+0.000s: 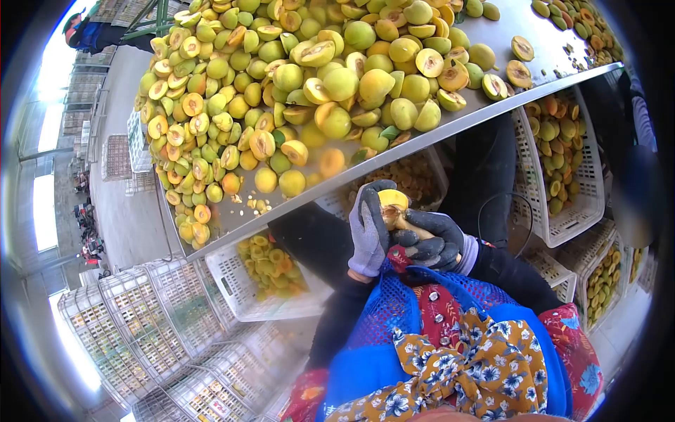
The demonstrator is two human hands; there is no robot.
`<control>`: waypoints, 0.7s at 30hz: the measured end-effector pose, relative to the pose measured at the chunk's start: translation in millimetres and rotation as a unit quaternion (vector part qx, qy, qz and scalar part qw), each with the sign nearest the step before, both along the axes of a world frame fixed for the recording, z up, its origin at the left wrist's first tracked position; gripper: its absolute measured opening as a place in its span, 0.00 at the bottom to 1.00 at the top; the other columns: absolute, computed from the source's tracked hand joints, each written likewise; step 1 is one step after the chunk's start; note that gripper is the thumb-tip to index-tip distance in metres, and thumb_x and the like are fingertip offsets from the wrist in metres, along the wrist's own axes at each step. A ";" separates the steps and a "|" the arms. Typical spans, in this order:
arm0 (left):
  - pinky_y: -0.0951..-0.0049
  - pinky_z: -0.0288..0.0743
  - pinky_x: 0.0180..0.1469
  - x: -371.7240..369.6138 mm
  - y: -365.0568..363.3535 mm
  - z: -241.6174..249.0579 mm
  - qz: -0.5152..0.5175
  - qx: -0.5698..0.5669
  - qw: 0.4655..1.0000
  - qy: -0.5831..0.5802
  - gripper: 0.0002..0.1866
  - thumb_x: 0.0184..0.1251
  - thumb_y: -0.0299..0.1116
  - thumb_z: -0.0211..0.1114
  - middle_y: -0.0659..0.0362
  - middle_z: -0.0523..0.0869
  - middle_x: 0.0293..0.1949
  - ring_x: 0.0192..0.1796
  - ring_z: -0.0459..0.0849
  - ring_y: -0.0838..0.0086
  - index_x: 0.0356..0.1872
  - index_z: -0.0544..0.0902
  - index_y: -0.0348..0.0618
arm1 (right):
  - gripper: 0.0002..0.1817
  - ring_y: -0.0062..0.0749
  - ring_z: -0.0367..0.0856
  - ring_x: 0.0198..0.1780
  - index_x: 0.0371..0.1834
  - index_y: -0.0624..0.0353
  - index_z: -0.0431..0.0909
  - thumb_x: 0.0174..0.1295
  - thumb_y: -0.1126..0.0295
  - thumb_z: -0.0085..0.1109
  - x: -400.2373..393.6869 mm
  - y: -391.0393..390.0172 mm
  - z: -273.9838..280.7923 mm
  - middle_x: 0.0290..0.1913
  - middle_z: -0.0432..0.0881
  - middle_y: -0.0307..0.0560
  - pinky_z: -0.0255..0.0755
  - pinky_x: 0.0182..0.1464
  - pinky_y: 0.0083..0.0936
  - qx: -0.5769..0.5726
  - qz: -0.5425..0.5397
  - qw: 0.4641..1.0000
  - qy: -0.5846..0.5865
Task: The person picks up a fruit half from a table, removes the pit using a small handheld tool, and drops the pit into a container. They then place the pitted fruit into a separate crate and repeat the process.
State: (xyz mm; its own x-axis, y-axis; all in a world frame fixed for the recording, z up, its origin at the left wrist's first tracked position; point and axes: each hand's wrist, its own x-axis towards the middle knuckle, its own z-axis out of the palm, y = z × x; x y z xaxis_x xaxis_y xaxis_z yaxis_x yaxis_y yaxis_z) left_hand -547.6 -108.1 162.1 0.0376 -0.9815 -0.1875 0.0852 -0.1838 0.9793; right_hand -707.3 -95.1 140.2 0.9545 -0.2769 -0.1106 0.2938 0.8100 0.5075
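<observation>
Both my hands wear grey and black gloves and meet in front of my chest, below the edge of a metal table. My left hand (370, 228) is closed around the left side of a yellow fruit piece (394, 204), whose cut face shows brown inside. My right hand (439, 239) has its fingers curled beside the fruit, closed on something I cannot make out, a pale tan shape partly covered by the fingers. A large heap of yellow-green fruit (341, 83), whole and halved, lies on the table just beyond my hands.
The metal table's edge (422, 142) runs diagonally ahead of me. A white crate (228, 281) of fruit stands at the lower left, another crate (594, 190) at the right. Stacked crates (140, 316) fill the left. Parts of a person (643, 119) show at the far right.
</observation>
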 end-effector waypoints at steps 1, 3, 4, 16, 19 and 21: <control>0.73 0.77 0.49 -3.7 -0.7 4.6 0.015 0.022 1.000 0.002 0.19 0.81 0.43 0.48 0.56 0.83 0.40 0.43 0.83 0.74 0.49 0.79 0.37 | 0.21 0.14 0.61 0.10 0.40 0.63 0.71 0.76 0.52 0.46 0.8 0.6 0.1 0.18 0.66 0.38 0.58 0.06 0.10 -0.012 -0.010 1.000 -0.015; 0.73 0.77 0.49 -3.1 -1.3 -0.9 0.035 0.029 0.999 0.007 0.18 0.80 0.42 0.50 0.57 0.84 0.40 0.42 0.83 0.74 0.49 0.79 0.37 | 0.21 0.15 0.62 0.10 0.40 0.62 0.71 0.76 0.51 0.45 5.4 -0.4 3.3 0.18 0.66 0.38 0.58 0.06 0.10 -0.024 -0.027 0.999 -0.041; 0.73 0.77 0.48 -1.5 -1.1 -2.6 0.045 0.034 0.998 0.008 0.17 0.80 0.42 0.51 0.58 0.84 0.39 0.42 0.83 0.74 0.49 0.79 0.38 | 0.22 0.16 0.62 0.09 0.40 0.61 0.71 0.76 0.50 0.45 7.7 -1.3 6.4 0.17 0.65 0.38 0.58 0.06 0.10 -0.023 -0.032 0.998 -0.053; 0.55 0.76 0.52 156.9 64.8 2.6 0.186 0.021 0.702 -0.687 0.20 0.79 0.43 0.52 0.45 0.82 0.49 0.49 0.83 0.52 0.59 0.74 0.37 | 0.21 0.15 0.62 0.11 0.54 0.64 0.73 0.76 0.54 0.48 -6.0 -20.7 32.9 0.18 0.69 0.38 0.56 0.11 0.12 -0.242 0.032 0.916 0.318; 0.51 0.67 0.63 164.4 36.0 23.7 0.180 0.072 0.629 -0.753 0.25 0.74 0.45 0.55 0.37 0.79 0.54 0.59 0.75 0.43 0.60 0.75 0.34 | 0.22 0.14 0.62 0.11 0.61 0.63 0.71 0.76 0.56 0.48 -3.8 -22.2 25.8 0.19 0.70 0.39 0.55 0.11 0.11 -0.226 0.042 0.920 0.316; 0.51 0.68 0.62 152.0 -8.4 31.4 0.158 0.098 0.707 -0.682 0.28 0.71 0.48 0.57 0.37 0.79 0.53 0.57 0.76 0.44 0.59 0.76 0.33 | 0.21 0.13 0.64 0.12 0.64 0.58 0.68 0.75 0.58 0.50 -3.3 -24.3 25.7 0.22 0.75 0.41 0.55 0.11 0.10 -0.223 0.043 0.936 0.267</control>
